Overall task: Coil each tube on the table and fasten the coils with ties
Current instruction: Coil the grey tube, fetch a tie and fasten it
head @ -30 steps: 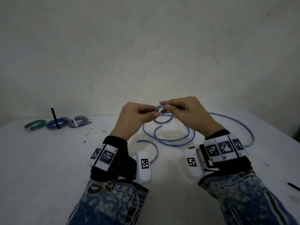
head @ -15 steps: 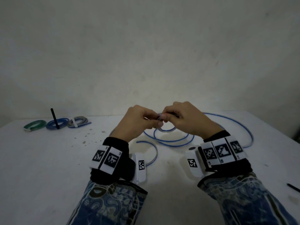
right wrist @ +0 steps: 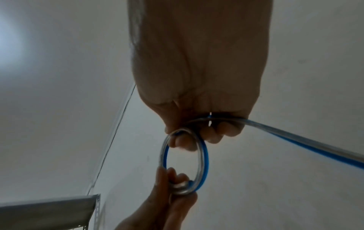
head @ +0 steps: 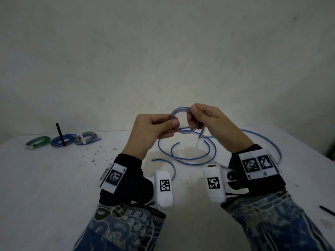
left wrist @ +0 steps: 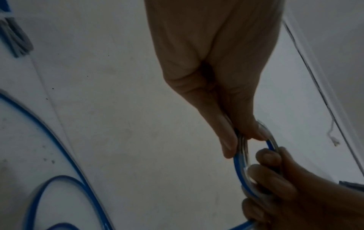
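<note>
A clear tube with a blue stripe is wound into a small coil held in the air above the table. My left hand pinches the coil's left side between thumb and fingers. My right hand grips the coil's right side, and the coil shows as a ring between both hands in the right wrist view. The uncoiled tube trails from the right hand down onto the table in wide loops, and this loose tube also lies at the left of the left wrist view.
Three tied coils lie at the table's far left: green, blue with a black tie sticking up, and grey. A black tie lies near the right edge. Small crumbs dot the table left of my hands.
Both hands have lifted the small coil higher above the table and spread slightly apart, so the ring now shows openly between them. The loose tube has shifted on the table.
</note>
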